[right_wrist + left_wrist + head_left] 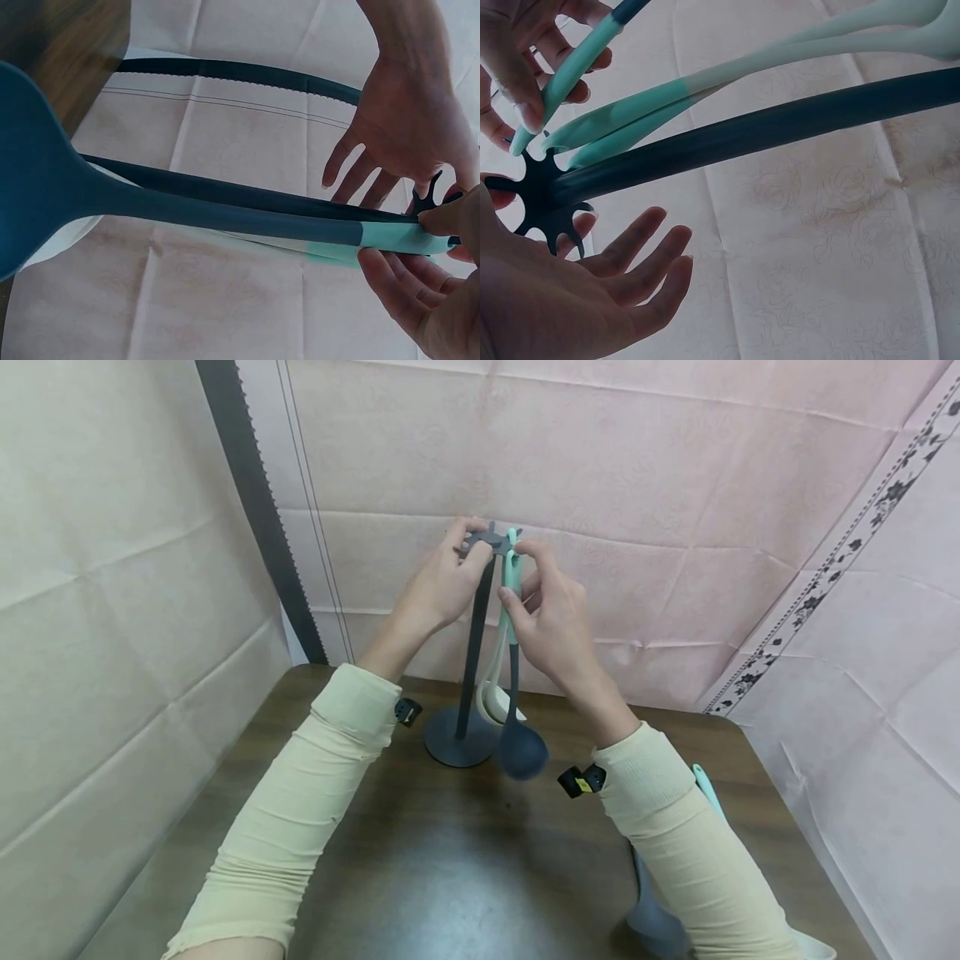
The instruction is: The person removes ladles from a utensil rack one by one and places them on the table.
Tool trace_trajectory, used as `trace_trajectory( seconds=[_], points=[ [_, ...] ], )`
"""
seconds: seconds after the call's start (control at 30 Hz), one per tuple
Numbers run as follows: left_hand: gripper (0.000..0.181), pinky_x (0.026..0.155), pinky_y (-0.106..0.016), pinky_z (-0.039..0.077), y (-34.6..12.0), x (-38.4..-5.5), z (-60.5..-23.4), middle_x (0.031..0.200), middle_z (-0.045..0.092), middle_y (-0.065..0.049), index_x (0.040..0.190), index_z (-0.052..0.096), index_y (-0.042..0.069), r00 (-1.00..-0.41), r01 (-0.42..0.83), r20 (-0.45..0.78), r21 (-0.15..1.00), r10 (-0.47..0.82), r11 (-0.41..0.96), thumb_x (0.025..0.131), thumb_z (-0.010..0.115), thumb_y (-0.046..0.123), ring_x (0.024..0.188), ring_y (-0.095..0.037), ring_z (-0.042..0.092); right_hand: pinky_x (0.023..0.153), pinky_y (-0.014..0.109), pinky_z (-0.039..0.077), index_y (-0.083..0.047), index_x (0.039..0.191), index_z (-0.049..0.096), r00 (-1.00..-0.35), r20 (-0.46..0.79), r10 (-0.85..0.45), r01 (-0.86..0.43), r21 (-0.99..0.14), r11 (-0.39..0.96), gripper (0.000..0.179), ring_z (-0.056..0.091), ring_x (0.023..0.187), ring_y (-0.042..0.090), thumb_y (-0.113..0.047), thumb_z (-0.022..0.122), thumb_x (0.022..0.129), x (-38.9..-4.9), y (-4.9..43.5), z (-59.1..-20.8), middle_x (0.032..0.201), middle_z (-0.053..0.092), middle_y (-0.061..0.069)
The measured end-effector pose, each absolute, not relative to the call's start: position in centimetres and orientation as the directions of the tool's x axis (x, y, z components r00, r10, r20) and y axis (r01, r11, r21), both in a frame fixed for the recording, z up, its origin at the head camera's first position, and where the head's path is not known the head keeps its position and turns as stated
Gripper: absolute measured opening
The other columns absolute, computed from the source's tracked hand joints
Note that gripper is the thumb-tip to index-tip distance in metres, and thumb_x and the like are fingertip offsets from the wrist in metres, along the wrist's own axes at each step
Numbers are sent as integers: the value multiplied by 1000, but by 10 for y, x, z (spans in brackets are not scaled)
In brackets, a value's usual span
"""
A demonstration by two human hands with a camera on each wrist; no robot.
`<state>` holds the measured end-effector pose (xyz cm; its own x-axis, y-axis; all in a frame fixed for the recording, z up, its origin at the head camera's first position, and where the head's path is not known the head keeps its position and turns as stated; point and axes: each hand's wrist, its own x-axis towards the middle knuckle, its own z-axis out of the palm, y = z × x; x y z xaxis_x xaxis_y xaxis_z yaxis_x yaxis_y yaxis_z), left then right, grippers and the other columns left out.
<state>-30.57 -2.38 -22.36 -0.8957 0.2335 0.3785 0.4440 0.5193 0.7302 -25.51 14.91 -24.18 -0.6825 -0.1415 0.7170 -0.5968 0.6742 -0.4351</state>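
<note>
A dark utensil stand [474, 643] with a round base and a ring of hooks [544, 187] on top stands toward the back of the table. My left hand [444, 578] holds that hook top between thumb and index finger, while its other fingers extend below it in the left wrist view. A dark blue ladle [522, 748] hangs bowl down beside the pole. Its mint handle [401, 237] is pinched by my right hand [553, 618], with the handle's tip against a hook. Behind it, two white utensils [780, 56] with mint handles hang from the stand.
On the wooden table [420, 860], a grey-blue utensil [656, 922] lies at the right, partly hidden under my right sleeve. A mint handle [707, 789] shows beyond that sleeve, and a white edge [813, 946] shows near the front right. Cloth-covered walls [600, 460] enclose the back and sides.
</note>
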Motion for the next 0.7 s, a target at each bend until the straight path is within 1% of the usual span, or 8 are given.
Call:
trace_trajectory(
  seconds=[0.07, 0.17, 0.23, 0.37, 0.47, 0.6, 0.7],
  points=[
    [52, 97, -48, 48, -24, -306, -224, 152, 55, -10, 156, 41, 30, -895, 445, 381, 729, 230, 520, 107, 31, 47, 120, -24, 55, 71, 37, 57, -9, 144, 53, -683, 717, -142, -596, -434, 676, 46, 71, 72, 23, -11, 69, 101, -255, 149, -241, 87, 72, 11],
    [52, 86, -45, 47, -23, -306, -225, 144, 58, -10, 155, 41, 30, -893, 449, 387, 726, 229, 521, 107, 31, 47, 109, -25, 56, 71, 37, 57, -9, 144, 52, -687, 713, -144, -594, -435, 677, 46, 71, 73, 23, -11, 69, 101, -254, 149, -241, 88, 72, 11],
    [52, 82, -43, 46, -23, -306, -225, 141, 58, -10, 155, 41, 30, -893, 448, 387, 722, 229, 527, 108, 30, 47, 105, -25, 56, 71, 37, 56, -9, 145, 52, -685, 714, -148, -595, -430, 679, 46, 71, 72, 23, -12, 69, 101, -254, 150, -241, 88, 72, 11],
    [51, 80, -42, 45, -23, -307, -225, 140, 58, -9, 155, 40, 31, -893, 449, 387, 717, 231, 533, 108, 29, 47, 106, -25, 56, 70, 38, 56, -9, 145, 53, -661, 734, -157, -611, -406, 679, 47, 71, 71, 22, -10, 69, 101, -253, 150, -241, 86, 71, 10],
    [52, 78, -41, 45, -23, -306, -225, 136, 59, -9, 155, 41, 31, -892, 450, 389, 719, 229, 531, 107, 29, 47, 102, -25, 56, 69, 39, 55, -9, 144, 54, -641, 751, -156, -621, -388, 681, 46, 71, 70, 22, -9, 69, 100, -252, 150, -242, 83, 70, 10],
    [52, 72, -40, 43, -23, -306, -226, 114, 59, -10, 154, 42, 30, -888, 458, 398, 722, 231, 519, 107, 30, 46, 86, -25, 52, 70, 40, 54, -9, 144, 54, -622, 767, -158, -627, -368, 687, 46, 71, 70, 22, -10, 70, 100, -251, 151, -242, 82, 69, 9],
    [51, 69, -39, 42, -23, -306, -226, 97, 54, -9, 154, 42, 29, -884, 466, 405, 721, 234, 513, 107, 30, 46, 77, -24, 47, 70, 40, 54, -8, 144, 54, -611, 775, -158, -634, -360, 684, 47, 71, 70, 23, -10, 70, 100, -250, 152, -242, 82, 69, 9]
  ],
)
